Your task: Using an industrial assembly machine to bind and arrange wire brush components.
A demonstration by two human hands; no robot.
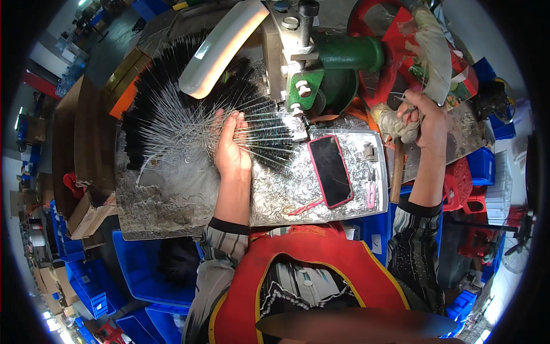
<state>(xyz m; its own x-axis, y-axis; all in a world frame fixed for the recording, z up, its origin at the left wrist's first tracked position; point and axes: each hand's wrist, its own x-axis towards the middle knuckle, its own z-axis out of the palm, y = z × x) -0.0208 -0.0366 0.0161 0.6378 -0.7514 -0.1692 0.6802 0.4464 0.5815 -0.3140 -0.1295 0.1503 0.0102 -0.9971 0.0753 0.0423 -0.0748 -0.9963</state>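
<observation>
My left hand (232, 146), palm turned up, is closed round a fan of thin wire-stemmed brushes (262, 133). Their dark bristle ends point right, close to the head of a green hand press (350, 53). Left of that hand lies a large heap of similar wire stems (172, 123) with black bristles spread around it. On the right, my right hand (427, 117) grips a cloth-wrapped handle (396, 127) by the press's red wheel (395, 51). Its fingers are partly hidden by the wrapping.
A white lamp (226, 49) hangs over the heap. Below the press, a metal-lined tray (269, 198) holds a phone (331, 172) with a red edge and a pink-handled tool (371, 192). Blue bins (152, 275) stand below the table's front edge; cardboard (86, 132) rises at the left.
</observation>
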